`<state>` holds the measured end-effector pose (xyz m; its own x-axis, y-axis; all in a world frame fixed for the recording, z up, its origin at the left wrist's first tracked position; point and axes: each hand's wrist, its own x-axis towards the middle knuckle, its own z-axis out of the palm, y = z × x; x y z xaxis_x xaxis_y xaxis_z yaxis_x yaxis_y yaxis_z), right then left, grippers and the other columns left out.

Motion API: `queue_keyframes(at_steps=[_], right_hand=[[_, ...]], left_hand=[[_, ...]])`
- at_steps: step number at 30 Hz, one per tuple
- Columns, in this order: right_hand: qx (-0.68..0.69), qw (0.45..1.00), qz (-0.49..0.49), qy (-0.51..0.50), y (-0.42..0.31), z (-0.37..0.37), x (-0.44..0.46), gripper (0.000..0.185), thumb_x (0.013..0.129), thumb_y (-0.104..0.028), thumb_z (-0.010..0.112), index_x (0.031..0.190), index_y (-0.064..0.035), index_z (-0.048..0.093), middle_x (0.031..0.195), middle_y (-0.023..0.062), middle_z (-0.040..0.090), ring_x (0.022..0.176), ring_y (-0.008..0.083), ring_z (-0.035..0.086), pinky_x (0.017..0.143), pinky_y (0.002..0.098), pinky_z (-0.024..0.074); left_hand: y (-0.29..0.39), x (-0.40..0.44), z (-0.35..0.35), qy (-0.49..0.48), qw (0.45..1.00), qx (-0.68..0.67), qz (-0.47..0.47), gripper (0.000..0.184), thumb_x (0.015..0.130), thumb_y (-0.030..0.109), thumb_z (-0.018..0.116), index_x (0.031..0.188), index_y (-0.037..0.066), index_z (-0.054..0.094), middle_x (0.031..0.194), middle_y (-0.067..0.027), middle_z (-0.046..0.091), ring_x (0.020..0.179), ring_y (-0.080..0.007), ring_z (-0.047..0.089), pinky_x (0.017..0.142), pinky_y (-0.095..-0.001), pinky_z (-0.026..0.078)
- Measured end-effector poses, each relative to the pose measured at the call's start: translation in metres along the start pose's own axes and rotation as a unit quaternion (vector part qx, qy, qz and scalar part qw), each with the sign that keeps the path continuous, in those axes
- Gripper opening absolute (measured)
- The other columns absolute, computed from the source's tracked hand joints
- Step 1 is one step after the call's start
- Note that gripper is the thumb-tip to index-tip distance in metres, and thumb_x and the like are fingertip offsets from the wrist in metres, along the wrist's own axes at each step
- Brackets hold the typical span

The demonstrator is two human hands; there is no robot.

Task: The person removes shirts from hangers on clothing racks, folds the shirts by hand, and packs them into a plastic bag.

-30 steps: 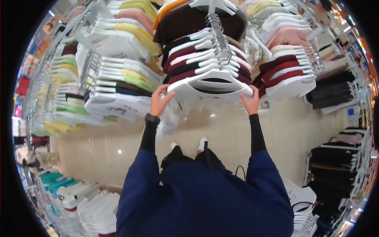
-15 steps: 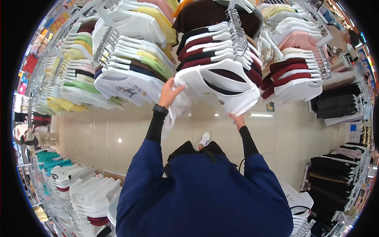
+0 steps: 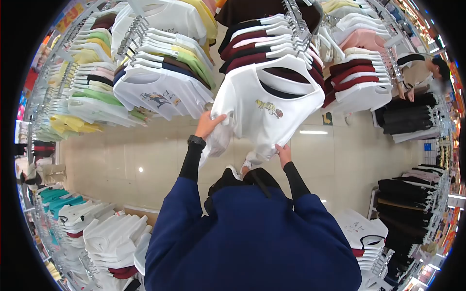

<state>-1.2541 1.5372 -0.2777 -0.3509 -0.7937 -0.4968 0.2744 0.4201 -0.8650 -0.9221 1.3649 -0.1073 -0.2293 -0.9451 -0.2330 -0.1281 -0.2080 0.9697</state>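
Note:
A white shirt (image 3: 272, 104) with a small coloured print hangs at the front of the middle rack, its neckline wide over a white hanger. My left hand (image 3: 208, 125), with a dark watch at the wrist, is closed on the shirt's left side, where a thin, pale, see-through material also hangs. Lower down on the right, my right hand (image 3: 283, 153) pinches the shirt near its bottom edge. Behind the shirt, maroon, black and white garments (image 3: 257, 48) hang close together on the metal rail (image 3: 295, 22).
White printed shirts (image 3: 160, 92) hang on a rack to the left, maroon and white ones (image 3: 361, 80) to the right. Black garments (image 3: 405, 203) line the far right. Another person (image 3: 417, 72) stands at the upper right. Folded-looking white shirts (image 3: 116, 235) are at the lower left.
My right hand has moved from the hanger's right shoulder down to the shirt's lower edge. My left hand has shifted down the shirt's side. The shirt's front now faces me, tilted, with its print visible.

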Motion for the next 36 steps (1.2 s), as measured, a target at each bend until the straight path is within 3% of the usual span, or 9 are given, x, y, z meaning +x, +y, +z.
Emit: queue_keyframes(at_steps=[8, 11, 15, 17, 20, 22, 26, 33, 36], right_hand=[[-0.13, 0.978, -0.159, -0.038, -0.036, 0.012, -0.035, 0.041, 0.094, -0.014, 0.058, 0.129, 0.0015, 0.045, 0.113, 0.0111, 0.062, 0.099, 0.0168, 0.061, 0.082, 0.0311, 0.0492], [-0.206, 0.968, -0.141, -0.029, -0.022, 0.008, -0.025, 0.04, 0.091, -0.011, 0.057, 0.127, 0.0018, 0.045, 0.111, 0.0153, 0.062, 0.099, 0.0219, 0.061, 0.085, 0.034, 0.0487], [-0.278, 0.939, -0.177, 0.101, -0.023, 0.031, -0.025, 0.038, 0.087, -0.008, 0.059, 0.122, 0.0012, 0.049, 0.113, 0.0171, 0.059, 0.1, 0.0248, 0.06, 0.085, 0.0365, 0.0492], [-0.281, 0.924, -0.229, 0.12, -0.034, 0.059, -0.039, 0.037, 0.085, -0.007, 0.06, 0.12, 0.001, 0.05, 0.115, 0.0179, 0.057, 0.101, 0.0264, 0.06, 0.085, 0.0368, 0.0492], [-0.213, 0.951, -0.186, -0.124, -0.097, 0.133, -0.099, 0.046, 0.083, -0.014, 0.068, 0.122, 0.0004, 0.048, 0.118, 0.0152, 0.054, 0.104, 0.0267, 0.059, 0.088, 0.0365, 0.0478], [-0.254, 0.898, -0.281, -0.223, -0.113, 0.171, -0.13, 0.053, 0.081, -0.02, 0.072, 0.123, -0.0002, 0.047, 0.119, 0.0149, 0.054, 0.105, 0.028, 0.059, 0.088, 0.0377, 0.0481], [-0.35, 0.836, -0.377, -0.189, -0.113, 0.209, -0.146, 0.046, 0.083, -0.021, 0.068, 0.121, -0.0021, 0.051, 0.112, 0.0217, 0.057, 0.1, 0.0369, 0.06, 0.083, 0.0395, 0.049], [-0.302, 0.895, -0.282, -0.166, -0.131, 0.188, -0.13, 0.019, 0.089, -0.014, 0.059, 0.103, -0.0018, 0.064, 0.077, 0.0221, 0.063, 0.07, 0.0387, 0.062, 0.062, 0.0409, 0.0471], [-0.31, 0.893, -0.282, -0.162, -0.153, 0.172, -0.123, 0.018, 0.09, -0.013, 0.058, 0.103, -0.0026, 0.065, 0.077, 0.0202, 0.063, 0.064, 0.0314, 0.062, 0.06, 0.0353, 0.0466]], left_hand=[[-0.006, -0.02, -0.01, 0.056, 0.997, -0.042, -0.025, 0.029, 0.083, 0.024, 0.075, 0.099, 0.0, 0.069, 0.086, -0.0018, 0.066, 0.08, -0.0079, 0.058, 0.074, -0.0237, 0.045], [-0.02, -0.021, -0.003, 0.074, 0.991, -0.103, 0.034, 0.031, 0.085, 0.021, 0.073, 0.106, 0.0, 0.064, 0.091, -0.0019, 0.066, 0.086, -0.0081, 0.057, 0.078, -0.0241, 0.044], [-0.024, -0.039, 0.001, 0.115, 0.986, -0.094, 0.074, 0.038, 0.084, 0.011, 0.067, 0.12, 0.004, 0.054, 0.087, 0.0022, 0.053, 0.084, -0.0079, 0.049, 0.082, -0.0235, 0.039], [-0.019, -0.053, 0.0, 0.098, 0.967, -0.222, 0.072, 0.044, 0.076, 0.001, 0.051, 0.119, 0.005, 0.054, 0.088, 0.0024, 0.045, 0.086, -0.0078, 0.044, 0.083, -0.0212, 0.036], [-0.006, -0.073, -0.001, 0.101, 0.952, -0.284, 0.06, 0.055, 0.067, -0.002, 0.04, 0.119, 0.003, 0.054, 0.094, 0.0009, 0.043, 0.091, -0.0092, 0.041, 0.085, -0.0198, 0.031], [0.007, -0.083, 0.0, 0.096, 0.954, -0.278, 0.06, 0.053, 0.069, -0.003, 0.04, 0.119, 0.003, 0.054, 0.094, 0.0008, 0.043, 0.091, -0.009, 0.041, 0.085, -0.0194, 0.031], [0.025, -0.094, 0.001, 0.078, 0.96, -0.26, 0.063, 0.043, 0.079, -0.004, 0.042, 0.119, 0.0, 0.055, 0.094, 0.0008, 0.045, 0.087, -0.0081, 0.043, 0.081, -0.0188, 0.034], [0.042, -0.101, -0.008, 0.098, 0.97, -0.214, 0.06, 0.032, 0.084, -0.003, 0.053, 0.115, 0.0, 0.061, 0.09, 0.0006, 0.054, 0.084, -0.0091, 0.052, 0.077, -0.0221, 0.041], [0.03, -0.097, -0.018, 0.1, 0.98, 0.018, 0.172, 0.025, 0.083, -0.003, 0.058, 0.106, 0.001, 0.066, 0.089, -0.0036, 0.058, 0.079, -0.0122, 0.056, 0.071, -0.0261, 0.045]])
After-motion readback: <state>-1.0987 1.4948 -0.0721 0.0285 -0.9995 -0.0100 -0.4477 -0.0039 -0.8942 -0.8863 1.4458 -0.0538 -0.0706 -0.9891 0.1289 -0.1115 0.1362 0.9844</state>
